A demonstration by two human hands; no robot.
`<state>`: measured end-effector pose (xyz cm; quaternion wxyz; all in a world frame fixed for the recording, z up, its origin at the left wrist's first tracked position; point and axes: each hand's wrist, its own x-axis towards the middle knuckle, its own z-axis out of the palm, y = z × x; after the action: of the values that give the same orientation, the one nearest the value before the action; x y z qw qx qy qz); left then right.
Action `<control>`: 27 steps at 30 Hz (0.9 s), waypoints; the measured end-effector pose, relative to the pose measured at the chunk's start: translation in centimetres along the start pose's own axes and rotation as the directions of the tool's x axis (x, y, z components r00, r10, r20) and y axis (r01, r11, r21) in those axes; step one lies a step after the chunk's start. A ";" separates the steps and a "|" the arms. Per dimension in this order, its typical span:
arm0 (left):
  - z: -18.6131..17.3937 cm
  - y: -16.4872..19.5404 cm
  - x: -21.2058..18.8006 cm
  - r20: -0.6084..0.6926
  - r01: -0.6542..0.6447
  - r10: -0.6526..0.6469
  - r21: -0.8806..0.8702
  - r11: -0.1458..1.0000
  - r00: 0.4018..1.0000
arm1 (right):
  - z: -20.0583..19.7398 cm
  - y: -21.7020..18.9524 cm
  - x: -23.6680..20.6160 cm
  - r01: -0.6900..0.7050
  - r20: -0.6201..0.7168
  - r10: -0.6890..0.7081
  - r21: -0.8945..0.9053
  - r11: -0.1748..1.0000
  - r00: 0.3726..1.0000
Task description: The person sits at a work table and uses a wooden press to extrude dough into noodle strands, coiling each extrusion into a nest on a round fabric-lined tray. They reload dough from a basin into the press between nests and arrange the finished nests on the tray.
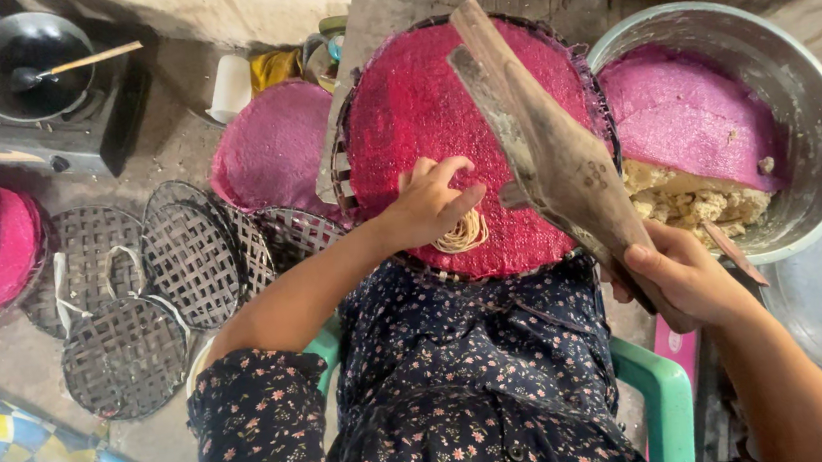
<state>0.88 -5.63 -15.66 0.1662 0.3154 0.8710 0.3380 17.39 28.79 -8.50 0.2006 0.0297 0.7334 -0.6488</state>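
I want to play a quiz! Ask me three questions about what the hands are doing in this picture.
1. True or false: the left hand presses pale noodle strands onto the round red woven mat.
2. What does the right hand grip? A) a spoon B) a wooden press C) a cup
3. Fill in: the crumbly dough sits in a big metal ____.

Key: 1 true; 2 B; 3 basin.

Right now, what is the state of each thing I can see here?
left hand: fingers pressed on pale noodle coil
right hand: gripping wooden press
red woven tray: on lap, tilted
metal basin: holds dough
black wok: on stove, spoon inside
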 end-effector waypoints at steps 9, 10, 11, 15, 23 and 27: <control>-8.6 -1.2 3.4 -0.263 -0.232 0.158 -0.953 -0.194 0.952 | 3.2 -1.9 2.7 0.047 0.131 -0.060 0.097 0.994 0.990; -10.1 -1.6 3.9 -0.364 -0.290 0.300 -0.920 -0.263 0.882 | 3.7 -2.2 3.4 0.020 0.178 -0.036 0.090 0.996 0.983; -11.5 -2.0 4.3 -0.463 -0.338 0.424 -0.878 -0.338 0.779 | 4.1 -2.6 4.2 -0.007 0.224 -0.011 0.080 0.997 0.975; -14.4 -2.9 4.7 -0.494 -0.348 0.189 -0.790 -0.505 0.849 | 4.8 -4.6 7.2 -0.076 0.373 0.042 0.077 0.994 0.927; -15.9 -8.2 4.4 -0.455 -0.449 -0.118 -0.742 -0.499 0.883 | 8.6 -6.4 15.3 -0.275 0.030 0.294 -0.267 0.923 0.955; -15.7 -9.9 3.3 -0.527 -0.508 -0.085 -0.744 -0.435 0.845 | 10.0 -7.0 15.7 -0.232 0.073 0.277 -0.371 0.899 0.958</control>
<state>-13.79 -16.75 -11.54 0.1130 0.1444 0.1214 0.9755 3.39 14.61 -7.91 0.3308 0.0480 0.8154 -0.4726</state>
